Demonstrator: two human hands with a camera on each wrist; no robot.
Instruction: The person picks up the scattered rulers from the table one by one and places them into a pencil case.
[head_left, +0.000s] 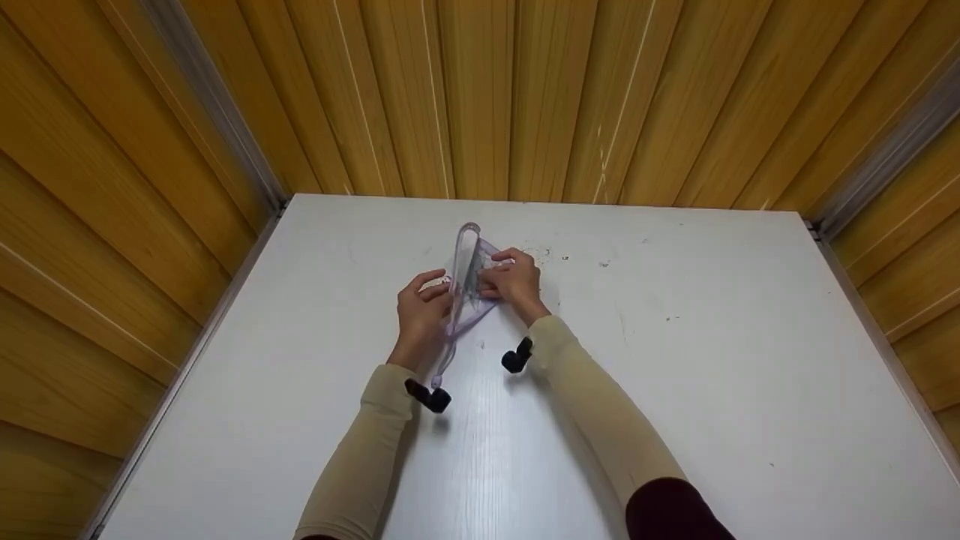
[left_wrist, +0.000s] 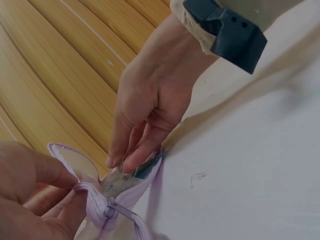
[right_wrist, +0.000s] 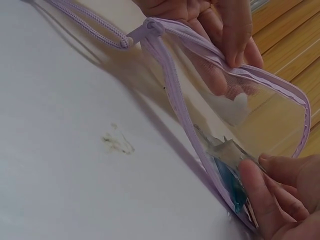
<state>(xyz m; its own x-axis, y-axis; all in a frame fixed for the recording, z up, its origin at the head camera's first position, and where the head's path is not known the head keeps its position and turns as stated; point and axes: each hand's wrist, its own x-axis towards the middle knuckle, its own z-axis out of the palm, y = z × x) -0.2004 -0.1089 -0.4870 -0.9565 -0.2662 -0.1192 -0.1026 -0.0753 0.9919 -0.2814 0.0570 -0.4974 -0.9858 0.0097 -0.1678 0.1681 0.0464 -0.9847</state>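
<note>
A see-through zip pouch (right_wrist: 270, 117) with lilac trim stands with its mouth unzipped. My left hand (head_left: 422, 311) pinches one lilac edge (left_wrist: 90, 189) of the mouth between thumb and fingers. The zip pull (left_wrist: 122, 209), with a lilac cord (right_wrist: 90, 25) looped through it, hangs at the near corner. At the opposite end, my right hand (head_left: 516, 279) reaches into the mouth. Its thumb and forefinger pinch a crinkled clear plastic packet (right_wrist: 227, 152). Beside those fingers a teal-blue item (right_wrist: 231, 186) lies in the pouch, partly hidden by them.
The pouch is over a white table (head_left: 712, 375) with small dark specks and scuffs (head_left: 604, 264). Wood-panelled walls (head_left: 480, 97) rise behind and at both sides. Black wrist cameras (head_left: 429, 396) sit on both wrists, low over the table.
</note>
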